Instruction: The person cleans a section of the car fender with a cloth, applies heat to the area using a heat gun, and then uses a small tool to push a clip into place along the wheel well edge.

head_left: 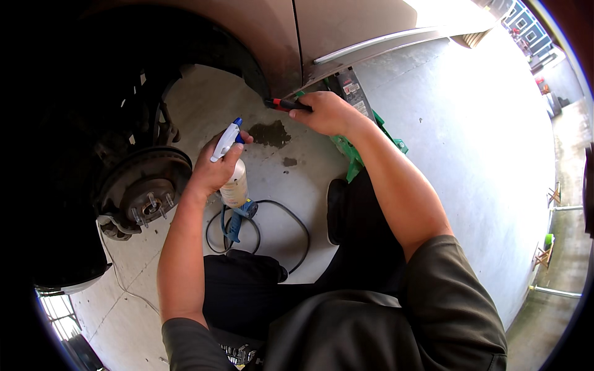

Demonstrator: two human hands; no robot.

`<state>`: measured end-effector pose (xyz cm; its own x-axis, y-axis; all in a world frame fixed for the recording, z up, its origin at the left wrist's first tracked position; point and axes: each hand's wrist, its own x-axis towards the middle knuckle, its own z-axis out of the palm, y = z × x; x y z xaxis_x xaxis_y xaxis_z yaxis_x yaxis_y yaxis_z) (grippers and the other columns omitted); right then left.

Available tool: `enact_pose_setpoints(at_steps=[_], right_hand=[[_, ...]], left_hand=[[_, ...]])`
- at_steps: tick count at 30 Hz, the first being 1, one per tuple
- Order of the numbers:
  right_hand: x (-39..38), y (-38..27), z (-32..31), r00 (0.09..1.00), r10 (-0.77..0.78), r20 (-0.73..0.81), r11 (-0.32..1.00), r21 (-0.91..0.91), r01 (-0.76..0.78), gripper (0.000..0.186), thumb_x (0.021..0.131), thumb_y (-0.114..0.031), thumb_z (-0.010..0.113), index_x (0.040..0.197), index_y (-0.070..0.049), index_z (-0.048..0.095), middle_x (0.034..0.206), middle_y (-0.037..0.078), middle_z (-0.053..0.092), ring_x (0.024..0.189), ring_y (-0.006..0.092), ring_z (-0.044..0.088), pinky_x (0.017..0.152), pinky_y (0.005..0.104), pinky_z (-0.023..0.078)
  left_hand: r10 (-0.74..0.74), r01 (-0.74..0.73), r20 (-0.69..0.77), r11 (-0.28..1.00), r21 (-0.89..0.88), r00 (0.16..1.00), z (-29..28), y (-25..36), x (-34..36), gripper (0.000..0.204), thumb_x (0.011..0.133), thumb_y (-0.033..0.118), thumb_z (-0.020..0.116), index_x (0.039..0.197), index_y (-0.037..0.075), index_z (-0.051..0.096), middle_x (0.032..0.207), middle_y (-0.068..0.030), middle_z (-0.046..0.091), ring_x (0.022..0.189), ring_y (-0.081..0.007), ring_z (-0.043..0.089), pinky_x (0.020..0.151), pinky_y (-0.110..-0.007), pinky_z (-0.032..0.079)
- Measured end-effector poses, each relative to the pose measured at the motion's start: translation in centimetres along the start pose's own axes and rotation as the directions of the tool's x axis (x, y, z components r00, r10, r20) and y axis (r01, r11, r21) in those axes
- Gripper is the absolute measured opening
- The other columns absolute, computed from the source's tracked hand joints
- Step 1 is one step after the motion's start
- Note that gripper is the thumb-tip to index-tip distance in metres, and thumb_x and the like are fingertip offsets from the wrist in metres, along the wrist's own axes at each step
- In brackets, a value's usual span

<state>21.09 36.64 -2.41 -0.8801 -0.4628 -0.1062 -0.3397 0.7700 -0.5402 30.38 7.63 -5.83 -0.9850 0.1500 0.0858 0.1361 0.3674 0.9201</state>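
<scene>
My left hand (213, 168) is closed around the neck of a spray bottle (235, 185) with a pale body and a white-and-blue trigger head. The nozzle points up and away from me, toward the wheel well. In my right hand (331, 114) is a slim red-and-black handled tool (283, 105), its exact kind not clear. Its far end lies by the lower rear edge of the wheel arch (253, 77), and I cannot tell whether they touch. Left of the bottle, the bare brake disc (148, 185) shows its hub and wheel studs.
A green floor jack (352, 157) stands partly under the car door (359, 28), beyond my right forearm. On the concrete near my feet lies a blue power tool (233, 226) with a looped black cord (303, 229). A dark wet patch (270, 134) marks the floor.
</scene>
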Motion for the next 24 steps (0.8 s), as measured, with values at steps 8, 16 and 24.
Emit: enact_pose_setpoints(at_steps=[8,16,24], right_hand=[[0.2,0.3,0.2,1.0,-0.016,-0.004,1.0,-0.001,0.016,0.054,0.101,-0.047,0.061,0.117,0.004,0.069,0.111,0.028,0.07,0.11,0.0447,0.066,0.094,0.0483,0.051],[-0.1,0.1,0.2,0.999,-0.018,-0.029,1.0,0.003,0.018,0.053,0.101,-0.047,0.061,0.115,0.003,0.07,0.104,0.028,0.071,0.105,0.0445,0.068,0.091,0.048,0.053],[0.1,-0.1,0.0,1.0,0.007,0.012,1.0,0.006,-0.007,0.053,0.1,-0.047,0.062,0.119,0.001,0.07,0.111,0.027,0.071,0.11,0.044,0.066,0.095,0.0477,0.052]], left_hand=[[-0.097,0.097,-0.009,0.995,0.014,0.995,-0.3,-0.8,0.0,0.019,0.101,0.017,0.061,0.111,0.003,0.069,0.1,-0.0057,0.074,0.093,-0.0159,0.068,0.087,-0.032,0.054],[-0.1,0.1,-0.019,0.995,0.005,0.995,0.0,-0.3,0.0,0.021,0.101,0.019,0.061,0.112,0.003,0.069,0.101,-0.006,0.075,0.096,-0.0162,0.069,0.089,-0.032,0.053],[-0.112,0.11,-0.084,0.993,-0.035,0.99,1.2,0.2,1.4,0.023,0.101,0.021,0.061,0.112,0.002,0.069,0.097,-0.0056,0.074,0.092,-0.0185,0.07,0.086,-0.035,0.054]])
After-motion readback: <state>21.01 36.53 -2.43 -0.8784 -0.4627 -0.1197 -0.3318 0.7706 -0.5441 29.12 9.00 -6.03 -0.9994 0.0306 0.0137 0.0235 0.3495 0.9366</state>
